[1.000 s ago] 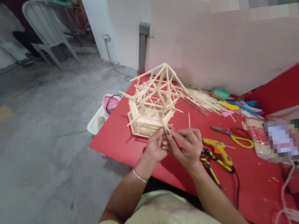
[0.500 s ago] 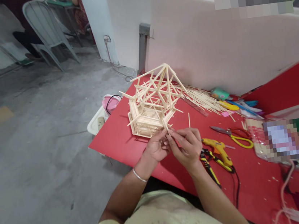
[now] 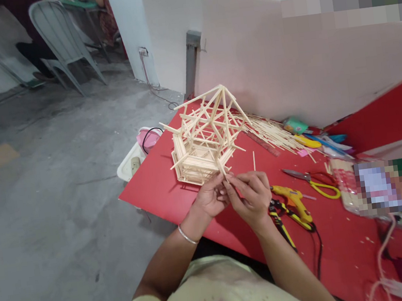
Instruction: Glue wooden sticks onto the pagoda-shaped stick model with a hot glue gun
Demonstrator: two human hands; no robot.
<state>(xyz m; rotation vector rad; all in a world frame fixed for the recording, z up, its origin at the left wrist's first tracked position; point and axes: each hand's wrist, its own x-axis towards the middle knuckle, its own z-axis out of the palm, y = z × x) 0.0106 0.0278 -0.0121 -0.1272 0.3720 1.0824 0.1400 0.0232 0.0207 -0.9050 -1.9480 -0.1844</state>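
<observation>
A stick-built model (image 3: 202, 160), many-sided with a peaked frame on top, stands on the red tabletop (image 3: 155, 195). At its near right corner, my left hand (image 3: 212, 198) pinches the end of a thin wooden stick (image 3: 223, 169). My right hand (image 3: 250, 195) closes on the same stick from the other side, thumb and fingertips together. The fingertips partly hide the stick's lower end. A yellow glue gun (image 3: 292, 200) lies just right of my right hand, beside black-and-yellow pliers (image 3: 281, 226).
Scissors (image 3: 313, 183) with yellow and red handles lie to the right, near packaged sticks (image 3: 348, 188). Many loose sticks (image 3: 272, 132) spread behind the model, by a ruler (image 3: 260, 143). A pale board (image 3: 285, 62) stands at the back. Far left, a person sits near a grey chair (image 3: 59, 41).
Almost nothing differs. Both hands keep their pinch at the model's corner, and the view has shifted very slightly.
</observation>
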